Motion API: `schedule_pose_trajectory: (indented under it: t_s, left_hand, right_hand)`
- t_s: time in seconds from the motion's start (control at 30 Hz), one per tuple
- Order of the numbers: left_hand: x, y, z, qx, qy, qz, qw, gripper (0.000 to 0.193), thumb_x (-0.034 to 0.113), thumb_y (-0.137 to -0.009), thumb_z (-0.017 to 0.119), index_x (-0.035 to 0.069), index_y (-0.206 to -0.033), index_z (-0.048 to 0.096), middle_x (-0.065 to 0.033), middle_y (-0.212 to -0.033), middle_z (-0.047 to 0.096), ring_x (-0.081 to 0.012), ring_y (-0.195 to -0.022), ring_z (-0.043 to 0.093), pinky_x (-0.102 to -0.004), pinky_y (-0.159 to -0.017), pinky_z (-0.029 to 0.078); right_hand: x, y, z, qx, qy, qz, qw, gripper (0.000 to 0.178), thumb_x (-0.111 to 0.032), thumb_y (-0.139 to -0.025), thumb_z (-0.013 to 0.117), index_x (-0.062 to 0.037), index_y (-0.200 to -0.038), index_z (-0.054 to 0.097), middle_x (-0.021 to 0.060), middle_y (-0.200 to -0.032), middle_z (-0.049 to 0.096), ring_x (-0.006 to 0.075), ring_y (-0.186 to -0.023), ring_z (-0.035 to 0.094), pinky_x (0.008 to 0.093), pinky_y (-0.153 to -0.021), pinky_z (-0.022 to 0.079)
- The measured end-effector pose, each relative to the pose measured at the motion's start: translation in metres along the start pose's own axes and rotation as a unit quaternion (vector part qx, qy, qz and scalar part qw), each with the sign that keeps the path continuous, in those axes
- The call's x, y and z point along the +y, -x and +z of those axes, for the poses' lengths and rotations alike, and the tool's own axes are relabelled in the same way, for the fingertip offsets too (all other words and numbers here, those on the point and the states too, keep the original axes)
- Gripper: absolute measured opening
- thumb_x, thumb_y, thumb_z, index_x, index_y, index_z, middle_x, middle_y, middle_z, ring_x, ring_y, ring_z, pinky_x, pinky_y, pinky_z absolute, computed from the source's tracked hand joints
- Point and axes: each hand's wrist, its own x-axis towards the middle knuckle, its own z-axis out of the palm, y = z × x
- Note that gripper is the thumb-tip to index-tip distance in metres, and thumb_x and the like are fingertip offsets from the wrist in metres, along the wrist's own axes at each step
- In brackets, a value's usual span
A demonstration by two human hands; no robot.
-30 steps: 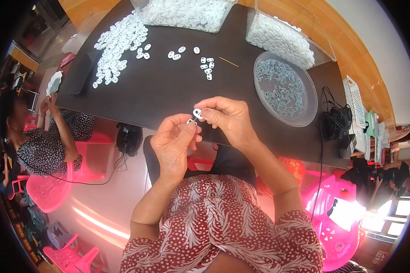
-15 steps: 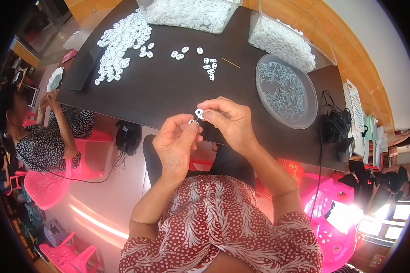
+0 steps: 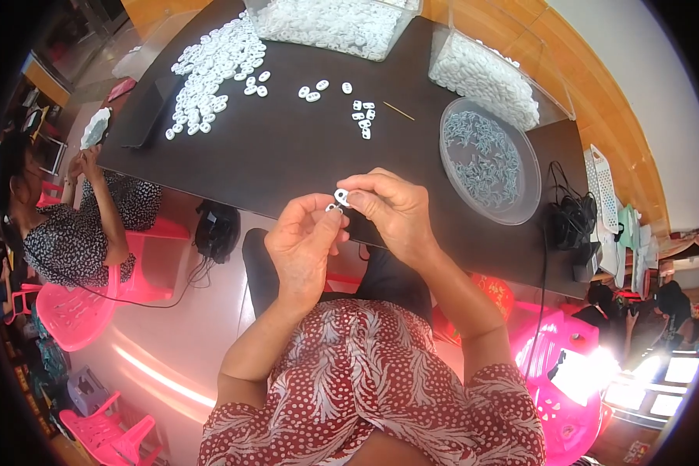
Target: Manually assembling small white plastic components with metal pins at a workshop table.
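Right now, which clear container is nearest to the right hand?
The shallow round plastic tub of bluish-grey pieces; the two bins of white pieces are rectangular and farther from the right hand.

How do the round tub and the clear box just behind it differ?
The tub is round; the box is rectangular. The tub looks shallow, the box deeper. The tub holds thinly spread grey-blue pieces; the box holds heaped white pieces. Both are see-through.
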Motion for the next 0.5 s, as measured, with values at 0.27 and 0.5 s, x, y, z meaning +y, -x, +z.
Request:
schedule_pose_trajectory:
  t_s: [0.27,0.5]
  left_hand:
    - [-0.0037,-0.0006,0.0000,-0.008,0.022,-0.014,1.000,0.020,0.003,-0.087,0.059,-0.002,-0.107,0.057,-0.0065,-0.082,0.064,-0.0083,-0.065,0.059,-0.0177,-0.053,0.044]
    - [-0.0081,-0.0006,-0.0018,-0.023,0.023,0.017,0.999,0.027,0.004,-0.088,0.059,-0.002,-0.114,0.054,-0.0071,-0.084,0.065,-0.0092,-0.067,0.060,-0.0184,-0.054,0.045]
  right_hand:
    - [0.0021,0.0014,0.0019,-0.001,0.011,-0.010,1.000,0.014,-0.002,-0.083,0.062,0.0018,-0.095,0.067,0.0057,-0.078,0.060,0.0116,-0.070,0.056,0.0245,-0.062,0.045]
    - [0.0022,0.0034,0.0036,-0.015,0.030,-0.028,0.999,0.012,0.001,-0.083,0.058,0.0028,-0.094,0.065,0.0072,-0.079,0.059,0.0145,-0.070,0.057,0.0268,-0.063,0.046]
